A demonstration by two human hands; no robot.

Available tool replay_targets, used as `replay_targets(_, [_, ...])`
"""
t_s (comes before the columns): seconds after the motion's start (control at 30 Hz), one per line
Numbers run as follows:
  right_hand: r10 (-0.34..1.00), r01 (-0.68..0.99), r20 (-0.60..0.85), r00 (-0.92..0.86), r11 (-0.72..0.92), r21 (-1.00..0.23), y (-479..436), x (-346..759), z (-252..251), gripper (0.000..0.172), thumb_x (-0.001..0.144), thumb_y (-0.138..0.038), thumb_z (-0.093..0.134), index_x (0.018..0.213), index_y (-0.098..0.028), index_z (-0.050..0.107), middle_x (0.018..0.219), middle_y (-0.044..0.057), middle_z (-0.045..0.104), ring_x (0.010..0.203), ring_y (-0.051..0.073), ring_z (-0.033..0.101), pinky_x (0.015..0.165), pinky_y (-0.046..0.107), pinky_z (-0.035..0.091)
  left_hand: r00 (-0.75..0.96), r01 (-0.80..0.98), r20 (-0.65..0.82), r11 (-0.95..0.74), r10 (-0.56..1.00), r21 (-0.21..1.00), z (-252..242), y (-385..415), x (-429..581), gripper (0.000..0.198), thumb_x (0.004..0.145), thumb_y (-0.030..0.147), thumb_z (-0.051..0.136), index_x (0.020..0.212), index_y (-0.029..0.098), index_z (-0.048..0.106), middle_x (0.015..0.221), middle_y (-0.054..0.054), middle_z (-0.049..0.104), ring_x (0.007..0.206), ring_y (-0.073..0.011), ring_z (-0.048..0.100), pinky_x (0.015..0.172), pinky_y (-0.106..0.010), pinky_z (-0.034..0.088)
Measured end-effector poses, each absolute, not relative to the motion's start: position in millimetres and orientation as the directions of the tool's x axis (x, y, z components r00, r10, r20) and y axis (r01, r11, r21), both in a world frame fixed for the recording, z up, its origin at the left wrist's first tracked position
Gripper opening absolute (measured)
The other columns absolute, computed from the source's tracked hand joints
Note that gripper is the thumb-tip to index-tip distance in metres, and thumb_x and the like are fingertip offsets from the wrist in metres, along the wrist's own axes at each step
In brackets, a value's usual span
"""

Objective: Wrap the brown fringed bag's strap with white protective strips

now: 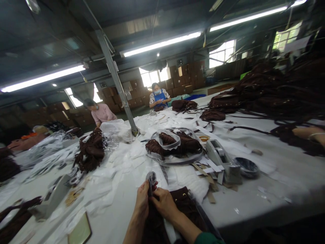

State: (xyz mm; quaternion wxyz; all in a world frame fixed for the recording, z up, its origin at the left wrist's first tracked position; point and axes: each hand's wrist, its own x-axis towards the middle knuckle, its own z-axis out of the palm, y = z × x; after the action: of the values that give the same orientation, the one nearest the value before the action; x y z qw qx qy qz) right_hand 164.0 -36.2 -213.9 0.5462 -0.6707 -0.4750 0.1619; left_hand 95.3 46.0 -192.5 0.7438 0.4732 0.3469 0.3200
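My left hand [142, 200] and my right hand [164, 203] meet at the near edge of the white table [274, 189]. Both are closed around a thin strap wrapped in clear plastic [151, 179] that sticks up between them. Under my hands lies a dark brown fringed bag [183, 203], partly in a plastic sleeve. A second brown fringed bag in plastic wrap [175, 144] sits further back in the middle of the table.
A grey tape dispenser [223, 162] and a dark round dish [246, 166] stand to the right. Brown bags pile at the far right [266, 91] and left [91, 152]. Two people work at the far end; another person's arm [311, 134] rests at right.
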Motion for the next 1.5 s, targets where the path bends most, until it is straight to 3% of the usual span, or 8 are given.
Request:
replay_targets(0.17, [0.781, 0.409, 0.31, 0.541, 0.078, -0.909, -39.0, 162.8, -215.3, 0.014, 0.078, -0.025, 0.059, 0.068, -0.02, 0.068, 0.069, 0.003, 0.065, 0.066, 0.017, 0.056, 0.062, 0.027, 0.036, 0.48, -0.136, -0.171, 0.266, 0.86, 0.954, -197.7, 46.1, 91.2, 0.058, 0.065, 0.063, 0.066, 0.088, 0.011, 0.067, 0.071, -0.007, 0.069, 0.055, -0.0124, 0.057, 0.055, -0.025, 0.046])
replay_targets(0.3, [0.696, 0.023, 0.142, 0.704, 0.178, -0.984, -40.7, 170.6, -219.3, 0.029, 0.081, -0.046, 0.06, 0.079, -0.018, 0.069, 0.07, 0.002, 0.064, 0.062, 0.015, 0.054, 0.057, 0.025, 0.038, 0.527, 0.052, 0.051, -0.093, 0.849, 0.994, -202.2, 39.1, 89.5, 0.049, 0.075, 0.063, 0.054, 0.072, 0.015, 0.061, 0.057, 0.0, 0.058, 0.053, -0.0133, 0.052, 0.054, -0.025, 0.041])
replay_targets(0.43, [0.733, -0.242, -0.006, 0.681, 0.217, -0.946, -40.5, 180.1, -225.4, 0.044, 0.068, -0.058, 0.071, 0.062, -0.016, 0.06, 0.051, -0.004, 0.049, 0.047, 0.009, 0.039, 0.045, 0.022, 0.029, 0.603, 0.225, 0.27, -0.485, 0.751, 0.845, -210.1, 27.4, 88.3, 0.035, 0.087, 0.048, 0.044, 0.072, 0.019, 0.058, 0.062, -0.002, 0.06, 0.06, -0.0163, 0.054, 0.06, -0.027, 0.04])
replay_targets(0.57, [0.73, -0.302, -0.05, 0.681, 0.218, -0.928, -42.0, 184.9, -229.3, 0.047, 0.068, -0.06, 0.07, 0.063, -0.015, 0.058, 0.051, -0.005, 0.048, 0.047, 0.008, 0.039, 0.045, 0.021, 0.031, 0.675, 0.264, 0.34, -0.645, 0.655, 0.718, -212.4, 20.6, 89.9, 0.028, 0.089, 0.037, 0.042, 0.072, 0.021, 0.056, 0.068, -0.005, 0.063, 0.064, -0.0184, 0.056, 0.063, -0.028, 0.039])
replay_targets(0.77, [0.713, -0.317, -0.057, 0.699, 0.237, -0.919, -41.4, 186.2, -233.1, 0.041, 0.067, -0.053, 0.071, 0.073, -0.014, 0.063, 0.061, -0.002, 0.056, 0.056, 0.012, 0.048, 0.054, 0.023, 0.039, 0.748, 0.252, 0.263, -0.628, 0.61, 0.737, -208.0, 18.9, 94.8, 0.028, 0.091, 0.034, 0.04, 0.078, 0.02, 0.06, 0.07, -0.007, 0.066, 0.064, -0.0196, 0.06, 0.062, -0.028, 0.04])
replay_targets(0.93, [0.673, -0.273, -0.014, 0.74, 0.282, -0.92, -42.2, 185.2, -234.5, 0.038, 0.068, -0.051, 0.07, 0.073, -0.014, 0.061, 0.063, -0.003, 0.054, 0.059, 0.011, 0.045, 0.055, 0.023, 0.038, 0.832, 0.228, 0.159, -0.588, 0.532, 0.776, -207.0, 24.7, 94.7, 0.032, 0.092, 0.034, 0.036, 0.11, 0.02, 0.059, 0.092, -0.009, 0.071, 0.084, -0.022, 0.066, 0.072, -0.029, 0.045])
replay_targets(1.2, [0.679, -0.267, -0.002, 0.734, 0.286, -0.92, -47.1, 182.7, -237.0, 0.042, 0.068, -0.056, 0.068, 0.067, -0.016, 0.056, 0.057, -0.006, 0.047, 0.053, 0.009, 0.039, 0.049, 0.021, 0.034, 0.848, 0.289, 0.125, -0.647, 0.515, 0.706, -219.9, 31.9, 93.3, 0.026, 0.092, 0.036, 0.035, 0.097, 0.02, 0.055, 0.071, -0.006, 0.066, 0.067, -0.0211, 0.063, 0.061, -0.028, 0.041])
replay_targets(1.5, [0.691, -0.193, 0.001, 0.723, 0.204, -0.96, -47.6, 183.1, -233.9, 0.053, 0.067, -0.07, 0.06, 0.069, -0.018, 0.053, 0.056, -0.005, 0.045, 0.049, 0.009, 0.039, 0.045, 0.021, 0.034, 0.86, 0.168, 0.134, -0.523, 0.492, 0.836, -227.9, 38.8, 84.8, 0.036, 0.091, 0.045, 0.038, 0.104, 0.017, 0.058, 0.096, -0.012, 0.07, 0.087, -0.0237, 0.064, 0.077, -0.032, 0.047])
